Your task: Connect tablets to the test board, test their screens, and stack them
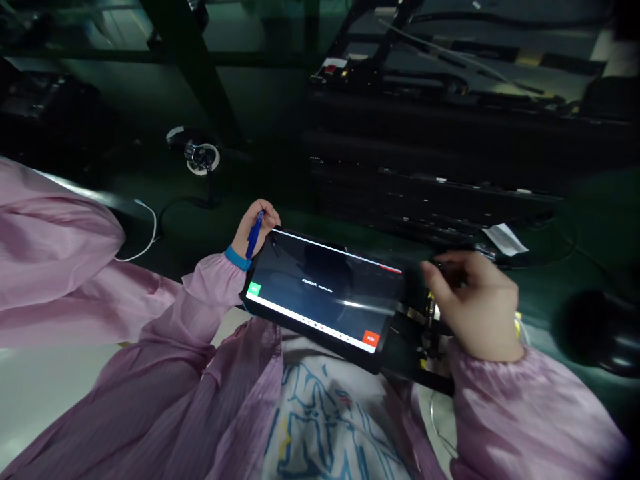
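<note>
A black tablet [325, 293] with a lit dark screen, a green button at its left and a red button at its right, lies tilted in front of me. My left hand [256, 230] grips its top left corner and also holds a blue pen [254, 235] between closed fingers. My right hand [475, 300] curls over a black fixture with metal parts [425, 327] at the tablet's right end; what the fingers hold is hidden. Both arms wear pink sleeves.
A dark green bench top [590, 227] carries black rails and frames [440, 193] behind the tablet. A white ring-shaped part [200, 158] and a white cable [147, 233] lie at left. A round black object [600, 330] sits at right, near a white label [505, 239].
</note>
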Available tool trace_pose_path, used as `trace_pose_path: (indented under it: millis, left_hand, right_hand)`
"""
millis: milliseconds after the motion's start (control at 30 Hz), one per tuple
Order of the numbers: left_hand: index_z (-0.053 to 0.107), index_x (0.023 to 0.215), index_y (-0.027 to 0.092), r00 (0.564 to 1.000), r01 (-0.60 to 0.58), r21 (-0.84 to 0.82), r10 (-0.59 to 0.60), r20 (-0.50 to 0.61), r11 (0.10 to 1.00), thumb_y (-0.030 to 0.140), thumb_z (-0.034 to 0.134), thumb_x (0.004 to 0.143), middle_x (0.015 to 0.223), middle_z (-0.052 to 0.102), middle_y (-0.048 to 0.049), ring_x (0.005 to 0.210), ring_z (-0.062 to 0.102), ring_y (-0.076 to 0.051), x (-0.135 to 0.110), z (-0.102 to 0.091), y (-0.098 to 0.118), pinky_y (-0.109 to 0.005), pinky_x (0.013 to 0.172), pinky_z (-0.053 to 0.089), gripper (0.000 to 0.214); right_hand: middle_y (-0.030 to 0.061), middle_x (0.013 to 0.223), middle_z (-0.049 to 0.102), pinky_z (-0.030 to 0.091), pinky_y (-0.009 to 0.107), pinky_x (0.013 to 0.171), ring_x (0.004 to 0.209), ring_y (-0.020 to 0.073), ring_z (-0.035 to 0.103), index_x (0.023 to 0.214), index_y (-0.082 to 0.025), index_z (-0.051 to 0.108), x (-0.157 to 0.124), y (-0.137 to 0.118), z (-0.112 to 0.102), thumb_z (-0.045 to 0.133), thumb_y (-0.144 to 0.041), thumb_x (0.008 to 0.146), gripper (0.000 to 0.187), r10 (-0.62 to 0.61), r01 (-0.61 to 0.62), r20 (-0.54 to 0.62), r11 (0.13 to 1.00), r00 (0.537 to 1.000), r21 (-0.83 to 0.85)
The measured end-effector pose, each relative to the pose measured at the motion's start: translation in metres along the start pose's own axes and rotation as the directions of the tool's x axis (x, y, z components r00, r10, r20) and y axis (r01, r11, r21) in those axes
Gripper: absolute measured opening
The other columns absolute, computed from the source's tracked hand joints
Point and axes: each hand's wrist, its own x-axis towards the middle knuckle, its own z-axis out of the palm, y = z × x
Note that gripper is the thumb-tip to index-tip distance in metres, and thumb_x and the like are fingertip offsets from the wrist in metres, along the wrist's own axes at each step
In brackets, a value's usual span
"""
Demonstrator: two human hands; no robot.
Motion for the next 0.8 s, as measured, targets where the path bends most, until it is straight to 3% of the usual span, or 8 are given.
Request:
trace_pose_path:
  millis: [167,233,333,400,467,567,733,800]
  left_hand:
    - [0.048,0.083,0.019,1.0,-0.022,0.052,0.023,-0.007,0.998,0.061,0.062,0.078,0.069,0.057,-0.0001,0.06,0.051,-0.011,-0.005,0.001,0.001,-0.027,0.059,0.039,0.045]
    - [0.047,0.083,0.019,1.0,-0.011,0.063,0.012,-0.021,0.998,0.062,0.059,0.08,0.069,0.057,0.0004,0.061,0.051,-0.011,-0.006,0.002,0.002,-0.027,0.06,0.039,0.045]
    - [0.046,0.083,0.019,0.999,0.02,0.051,-0.019,-0.027,0.998,0.066,0.059,0.076,0.069,0.056,0.0013,0.062,0.052,-0.011,-0.008,0.004,0.003,-0.026,0.062,0.04,0.049]
    - [0.046,0.083,0.019,0.999,0.033,0.044,-0.032,-0.024,0.998,0.067,0.061,0.074,0.069,0.056,0.0018,0.062,0.051,-0.01,-0.009,0.005,0.005,-0.026,0.063,0.041,0.051]
    - [0.045,0.082,0.019,0.999,0.033,0.042,-0.032,-0.024,0.999,0.067,0.061,0.073,0.068,0.056,0.0022,0.061,0.051,-0.01,-0.009,0.006,0.006,-0.026,0.063,0.041,0.051]
    - [0.045,0.081,0.019,1.0,0.022,0.053,-0.021,-0.023,0.998,0.067,0.061,0.073,0.066,0.055,0.0027,0.061,0.051,-0.01,-0.009,0.006,0.007,-0.026,0.063,0.041,0.051]
    - [0.045,0.08,0.019,1.0,0.014,0.05,-0.013,-0.023,0.999,0.067,0.061,0.073,0.066,0.055,0.0024,0.06,0.051,-0.01,-0.009,0.007,0.01,-0.026,0.062,0.04,0.051]
    - [0.045,0.08,0.019,1.0,0.006,0.046,-0.005,-0.022,0.999,0.068,0.062,0.072,0.066,0.056,0.0023,0.06,0.051,-0.01,-0.008,0.007,0.01,-0.026,0.062,0.04,0.052]
  right_hand:
    - [0.0186,0.1,0.062,0.044,0.049,0.087,0.101,0.0353,0.057,0.108,-0.015,0.056,0.0,-0.058,0.0,0.052,-0.039,0.091,0.029,-0.239,0.235,-0.038,0.968,0.97,-0.09]
    - [0.0167,0.109,0.063,0.044,0.051,0.093,0.109,0.0331,0.057,0.115,-0.014,0.054,-0.018,-0.099,0.011,0.053,-0.04,0.091,0.035,-0.439,0.438,0.051,0.898,0.897,0.041]
    - [0.0116,0.132,0.058,0.022,0.061,0.112,0.134,0.0314,0.04,0.128,-0.016,0.05,-0.048,-0.151,0.043,0.051,-0.038,0.093,0.042,-0.648,0.626,0.269,0.76,0.713,0.175]
    - [0.0108,0.14,0.052,0.014,0.065,0.114,0.139,0.0314,0.033,0.135,-0.016,0.047,-0.061,-0.172,0.068,0.052,-0.04,0.092,0.05,-0.688,0.666,0.317,0.721,0.653,0.19]
    - [0.0119,0.142,0.05,0.01,0.065,0.115,0.141,0.0309,0.031,0.137,-0.013,0.045,-0.065,-0.18,0.084,0.054,-0.039,0.091,0.053,-0.693,0.679,0.333,0.712,0.639,0.179]
    - [0.013,0.142,0.05,0.003,0.065,0.116,0.142,0.0292,0.03,0.138,-0.013,0.043,-0.06,-0.175,0.081,0.051,-0.039,0.092,0.053,-0.673,0.657,0.32,0.734,0.667,0.172]
    - [0.0181,0.146,0.042,0.01,0.071,0.111,0.144,0.0371,0.022,0.142,-0.014,0.034,-0.039,-0.128,0.039,0.054,-0.049,0.088,0.067,-0.418,0.422,0.174,0.906,0.891,0.017]
    - [0.0189,0.148,0.038,0.014,0.074,0.107,0.143,0.0416,0.02,0.145,-0.017,0.03,-0.034,-0.107,0.029,0.055,-0.055,0.085,0.076,-0.312,0.322,0.15,0.945,0.938,-0.048]
